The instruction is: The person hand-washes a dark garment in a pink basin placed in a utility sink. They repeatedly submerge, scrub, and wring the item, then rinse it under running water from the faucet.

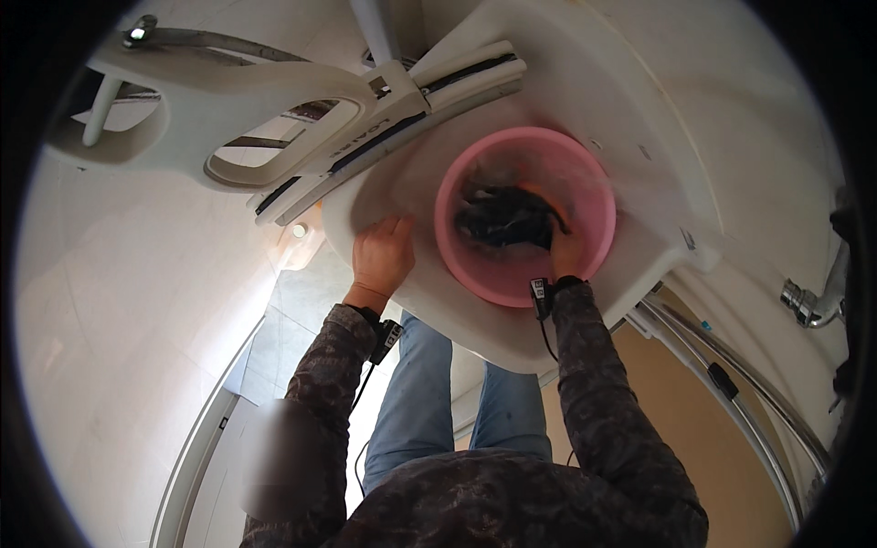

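Observation:
Inside a round pink plastic tub (pixel 526 291), my right hand (pixel 566 252) grips the edge of a dark wet cloth (pixel 507 216). Its fingertips are partly hidden by the cloth. The cloth lies bunched and slightly blurred, with an orange-red patch (pixel 541 192) along its far side. To the left of the tub, apart from it, my left hand (pixel 385 253) is curled with nothing visible in it. It is over the left part of the white basin (pixel 384 185) that holds the tub; whether it touches the surface I cannot tell.
A large white mop head (pixel 384 116) with a grey handle pole (pixel 375 31) stands at the upper left, close beyond my left hand. A chrome tap (pixel 801 301) is at far right. Below it run metal tubes (pixel 726 383). Small black boxes with cables (pixel 387 340) hang at both wrists.

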`<state>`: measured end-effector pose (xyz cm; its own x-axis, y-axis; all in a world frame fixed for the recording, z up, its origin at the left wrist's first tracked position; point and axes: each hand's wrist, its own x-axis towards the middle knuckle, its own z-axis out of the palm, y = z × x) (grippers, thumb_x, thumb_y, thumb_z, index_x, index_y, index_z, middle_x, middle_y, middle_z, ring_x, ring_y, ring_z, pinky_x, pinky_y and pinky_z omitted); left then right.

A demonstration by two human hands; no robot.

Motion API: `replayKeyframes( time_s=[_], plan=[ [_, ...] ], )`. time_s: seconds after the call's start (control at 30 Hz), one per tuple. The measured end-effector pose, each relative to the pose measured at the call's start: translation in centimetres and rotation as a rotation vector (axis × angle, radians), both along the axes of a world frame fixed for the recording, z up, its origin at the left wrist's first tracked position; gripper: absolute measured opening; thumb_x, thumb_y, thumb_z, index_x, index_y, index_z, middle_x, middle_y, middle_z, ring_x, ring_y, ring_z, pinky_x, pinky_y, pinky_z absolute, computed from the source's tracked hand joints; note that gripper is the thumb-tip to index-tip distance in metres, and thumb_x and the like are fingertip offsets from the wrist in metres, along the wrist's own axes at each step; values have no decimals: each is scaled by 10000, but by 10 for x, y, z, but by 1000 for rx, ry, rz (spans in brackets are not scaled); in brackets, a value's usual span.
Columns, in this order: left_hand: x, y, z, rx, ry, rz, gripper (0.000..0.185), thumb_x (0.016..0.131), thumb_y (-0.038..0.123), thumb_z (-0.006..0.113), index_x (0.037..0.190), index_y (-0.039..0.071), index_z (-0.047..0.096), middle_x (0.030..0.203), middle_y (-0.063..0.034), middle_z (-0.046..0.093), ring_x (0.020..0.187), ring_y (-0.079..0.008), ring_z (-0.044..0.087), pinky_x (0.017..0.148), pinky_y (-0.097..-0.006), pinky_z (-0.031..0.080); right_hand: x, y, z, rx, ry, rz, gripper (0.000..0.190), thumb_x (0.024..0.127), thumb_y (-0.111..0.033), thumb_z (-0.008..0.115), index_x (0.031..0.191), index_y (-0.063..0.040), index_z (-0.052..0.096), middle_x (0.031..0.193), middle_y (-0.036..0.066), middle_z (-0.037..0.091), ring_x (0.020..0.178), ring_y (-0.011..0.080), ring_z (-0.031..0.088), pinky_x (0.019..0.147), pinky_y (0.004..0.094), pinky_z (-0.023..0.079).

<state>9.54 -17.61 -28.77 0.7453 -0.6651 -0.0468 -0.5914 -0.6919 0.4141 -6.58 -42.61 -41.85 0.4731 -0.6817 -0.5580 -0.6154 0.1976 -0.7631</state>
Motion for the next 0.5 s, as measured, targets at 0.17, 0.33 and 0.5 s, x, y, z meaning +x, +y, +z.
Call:
replayKeyframes(
  time_s=[0.17,0.33,0.5],
  plan=[
    [0,0,2,50,0,1,149,730,70,590,869,108,627,745,-61,593,684,-267,623,576,-396,510,9,12,7,-715,35,550,309,828,-145,705,1120,-52,667,952,113,693,855,222,645,819,335,497],
    [0,2,-2,-10,24,17,188,785,55,582,949,113,651,775,-82,599,656,-314,611,585,-430,498,5,-6,27,237,152,-111,297,833,-27,636,1129,-52,654,962,75,660,864,215,628,800,330,505],
    [-2,4,-2,50,51,37,194,792,55,576,959,114,655,812,-87,624,674,-314,621,600,-431,505,12,11,10,-421,40,475,279,777,-45,632,1045,29,652,1010,170,672,1017,318,621,889,382,470]
  ],
)
